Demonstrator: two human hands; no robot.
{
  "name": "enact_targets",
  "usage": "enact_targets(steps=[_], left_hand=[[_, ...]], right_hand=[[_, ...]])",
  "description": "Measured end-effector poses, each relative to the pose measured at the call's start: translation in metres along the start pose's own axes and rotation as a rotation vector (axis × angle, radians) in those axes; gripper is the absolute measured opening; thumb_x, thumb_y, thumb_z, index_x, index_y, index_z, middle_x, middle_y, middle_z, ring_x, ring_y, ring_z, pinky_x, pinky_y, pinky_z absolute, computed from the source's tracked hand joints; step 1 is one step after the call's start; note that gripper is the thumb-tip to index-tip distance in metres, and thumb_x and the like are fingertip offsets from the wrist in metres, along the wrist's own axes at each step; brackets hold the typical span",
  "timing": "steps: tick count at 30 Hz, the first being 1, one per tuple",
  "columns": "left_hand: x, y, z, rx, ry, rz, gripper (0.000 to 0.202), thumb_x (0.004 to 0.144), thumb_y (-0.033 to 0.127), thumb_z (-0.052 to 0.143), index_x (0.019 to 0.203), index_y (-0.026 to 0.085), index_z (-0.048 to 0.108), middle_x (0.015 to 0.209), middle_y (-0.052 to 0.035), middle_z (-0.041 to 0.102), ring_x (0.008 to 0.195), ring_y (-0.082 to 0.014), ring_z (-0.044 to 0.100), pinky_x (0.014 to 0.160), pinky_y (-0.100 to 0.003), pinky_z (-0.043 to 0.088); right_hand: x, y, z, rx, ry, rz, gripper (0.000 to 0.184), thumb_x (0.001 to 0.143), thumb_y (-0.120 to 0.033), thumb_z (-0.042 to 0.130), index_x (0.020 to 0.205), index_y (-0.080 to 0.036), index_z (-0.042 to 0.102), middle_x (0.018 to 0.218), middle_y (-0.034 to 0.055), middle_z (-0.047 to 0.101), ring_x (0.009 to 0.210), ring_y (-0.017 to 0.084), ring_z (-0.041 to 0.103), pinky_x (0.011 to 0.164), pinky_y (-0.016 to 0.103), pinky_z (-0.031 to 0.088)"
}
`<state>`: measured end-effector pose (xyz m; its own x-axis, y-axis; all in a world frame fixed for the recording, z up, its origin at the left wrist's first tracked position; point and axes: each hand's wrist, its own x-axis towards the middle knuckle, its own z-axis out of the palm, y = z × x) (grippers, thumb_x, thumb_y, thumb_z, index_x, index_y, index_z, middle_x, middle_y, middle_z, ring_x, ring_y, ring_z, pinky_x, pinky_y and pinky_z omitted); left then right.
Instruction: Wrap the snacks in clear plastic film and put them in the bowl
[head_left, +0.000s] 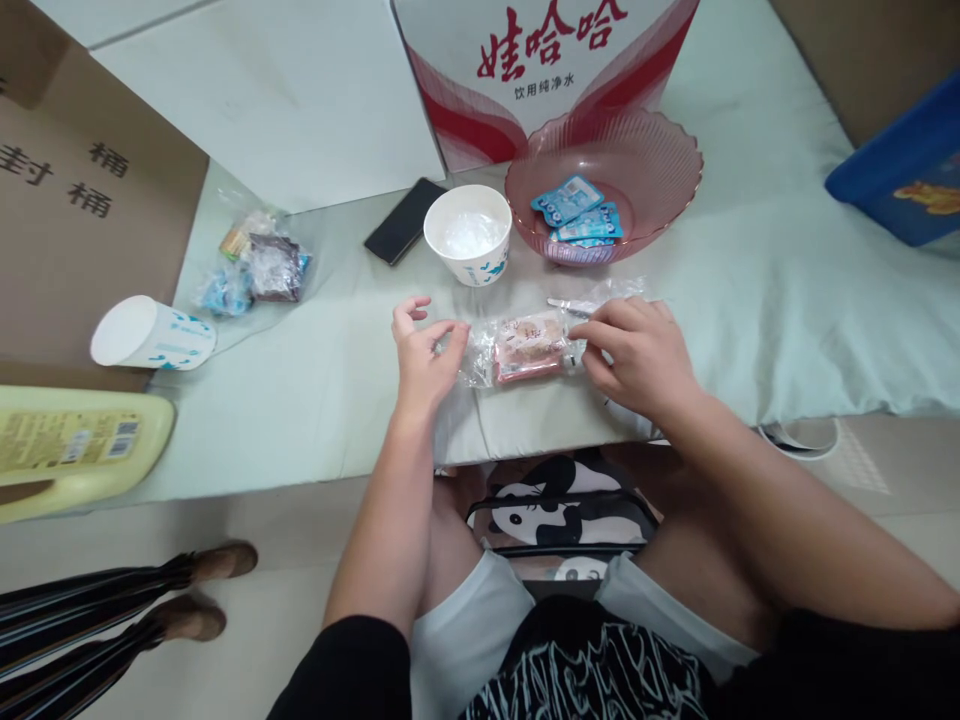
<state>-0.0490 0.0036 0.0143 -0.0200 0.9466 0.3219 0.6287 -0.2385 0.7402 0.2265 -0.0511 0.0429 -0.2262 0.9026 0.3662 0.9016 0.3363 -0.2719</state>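
Note:
A snack packet point(529, 345) in clear plastic, with a pale printed face and a red-pink lower edge, lies near the front of the covered table. My left hand point(429, 358) is at its left end, thumb and index finger pinched at the crinkled wrapper, other fingers raised apart. At the opposite end my right hand point(641, 350) has its fingers curled onto the wrapper; the fingertips are partly hidden. Loose clear plastic point(611, 292) sits just behind the right hand. Beyond the packet stands a white paper cup point(481, 268) with clear plastic inside.
A pink ribbed bowl point(664, 185) holds several blue sachets point(574, 205). Left of the upright cup lies a black phone point(405, 222). Farther left are a bag of snacks point(277, 270), a tipped paper cup point(169, 335) and a yellow jug point(90, 440). Boxes point(480, 130) line the back.

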Motion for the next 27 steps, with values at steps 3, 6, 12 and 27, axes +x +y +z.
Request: enact_targets(steps=[3, 6, 12, 27], left_hand=[[0.0, -0.005, 0.001, -0.046, -0.065, -0.019, 0.051, 0.083, 0.063, 0.071, 0.119, 0.027, 0.069, 0.143, -0.0121, 0.042, 0.13, -0.0332, 0.047, 0.111, -0.054, 0.044], [-0.001, -0.001, -0.001, -0.075, 0.002, 0.01, 0.069, 0.075, 0.062, 0.078, 0.132, 0.03, 0.055, 0.142, -0.0119, 0.041, 0.132, -0.0334, 0.046, 0.105, -0.053, 0.048], [-0.005, 0.005, -0.005, 0.014, 0.026, 0.059, 0.034, 0.085, 0.053, 0.073, 0.082, 0.02, 0.063, 0.123, -0.0101, 0.046, 0.13, -0.0298, 0.048, 0.118, -0.051, 0.039], [-0.012, 0.045, -0.032, -0.365, -0.301, -0.211, 0.02, 0.072, 0.03, 0.065, 0.057, 0.022, 0.055, 0.065, -0.0034, 0.07, 0.057, -0.0146, 0.06, 0.058, -0.027, 0.046]], right_hand=[[0.0, 0.002, 0.003, 0.041, -0.012, 0.037, 0.037, 0.09, -0.016, 0.049, 0.117, -0.021, 0.074, 0.122, 0.0108, 0.073, 0.105, 0.029, 0.065, 0.083, 0.041, 0.043], [0.0, 0.005, 0.005, 0.038, -0.032, 0.066, 0.045, 0.091, -0.018, 0.049, 0.131, -0.019, 0.068, 0.129, 0.0129, 0.072, 0.11, 0.031, 0.065, 0.085, 0.042, 0.044], [-0.001, 0.006, 0.001, -0.012, -0.056, 0.048, 0.023, 0.094, -0.028, 0.055, 0.1, -0.023, 0.077, 0.095, 0.0105, 0.076, 0.097, 0.031, 0.062, 0.082, 0.043, 0.038], [-0.003, -0.009, -0.032, -0.006, -0.174, -0.184, 0.036, 0.101, -0.032, 0.04, 0.111, -0.022, 0.074, 0.062, 0.0024, 0.069, 0.054, 0.019, 0.057, 0.068, 0.035, 0.036]])
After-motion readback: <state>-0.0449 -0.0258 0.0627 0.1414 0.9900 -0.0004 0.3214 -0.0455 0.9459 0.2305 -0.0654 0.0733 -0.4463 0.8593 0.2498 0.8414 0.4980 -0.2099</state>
